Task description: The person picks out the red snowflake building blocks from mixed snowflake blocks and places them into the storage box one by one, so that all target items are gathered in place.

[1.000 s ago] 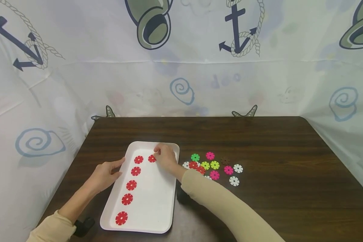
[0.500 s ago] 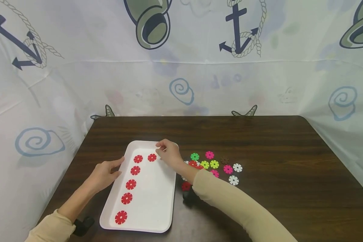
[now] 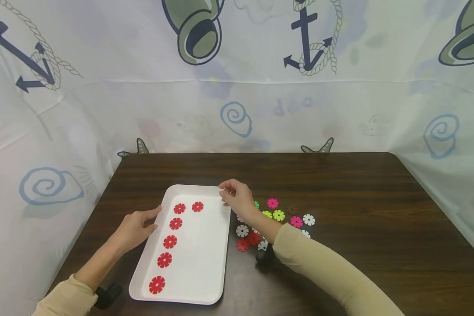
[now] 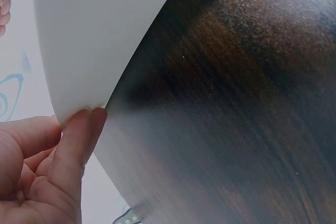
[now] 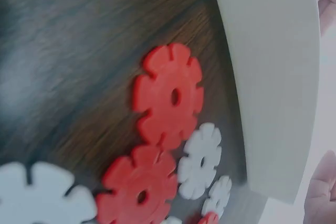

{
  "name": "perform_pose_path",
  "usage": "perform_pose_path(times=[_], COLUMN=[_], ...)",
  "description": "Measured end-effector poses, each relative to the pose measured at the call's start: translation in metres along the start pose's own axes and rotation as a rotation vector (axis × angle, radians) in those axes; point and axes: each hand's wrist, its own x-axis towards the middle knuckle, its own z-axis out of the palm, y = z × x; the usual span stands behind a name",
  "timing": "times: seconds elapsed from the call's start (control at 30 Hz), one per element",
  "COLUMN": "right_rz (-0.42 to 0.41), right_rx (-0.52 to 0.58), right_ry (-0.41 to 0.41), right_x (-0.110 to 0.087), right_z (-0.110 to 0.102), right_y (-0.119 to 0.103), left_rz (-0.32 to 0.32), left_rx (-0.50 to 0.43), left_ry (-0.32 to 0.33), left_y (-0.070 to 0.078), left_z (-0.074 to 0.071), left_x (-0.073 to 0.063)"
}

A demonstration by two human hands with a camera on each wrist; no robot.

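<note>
Pinches the left rim of the tray (image 3: 199, 263), toward its upper end, with thumb and fingers of the left hand (image 3: 134, 230); probably held like this to stop the tray sliding, from outside so as not to disturb anything inside. Hovers at the tray's upper right corner with the right hand (image 3: 238, 199), fingers bent, with a gap between thumb and fingertips and nothing visible in that gap; impossible to tell whether touching the rim.

Inside the tray, six red discs (image 3: 170, 242): five in a column along the left wall, from near the bottom corner up to the top end, and one just right of the topmost. All flat, all apart from one another, seemingly set out in deliberate lines.

On the surface (image 3: 339, 272), right of the tray, a loose scatter, overlapping in places: white discs (image 3: 309, 220), pink discs (image 3: 273, 203), yellow discs (image 3: 278, 215), a green disc (image 3: 256, 204), a brown disc (image 3: 292, 209) hard to make out against the dark wood, and spare red discs (image 3: 242, 245) near the tray's right wall. Partly hidden under the right forearm, so no sure count. Likely placed on that side of the tray for easy reach by the right hand.
</note>
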Motion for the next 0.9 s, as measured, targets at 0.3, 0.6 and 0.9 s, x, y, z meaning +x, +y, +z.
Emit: perform_pose_path(times=[0.3,0.6,0.9], right_rz=[0.020,0.056,0.095], right_rx=[0.066,0.085,0.056], right_ry=[0.010,0.071,0.080], right_x=[-0.008,-0.015,-0.021], right_z=[-0.024,-0.051,-0.062], right_y=[0.007,0.020,0.035], left_rz=[0.011,0.008,0.008], left_rx=[0.003,0.011,0.005], left_ry=[0.007,0.003,0.003], left_y=[-0.001,-0.002,-0.003], left_z=[0.000,0.000,0.000], left_x=[-0.001,-0.002,-0.003])
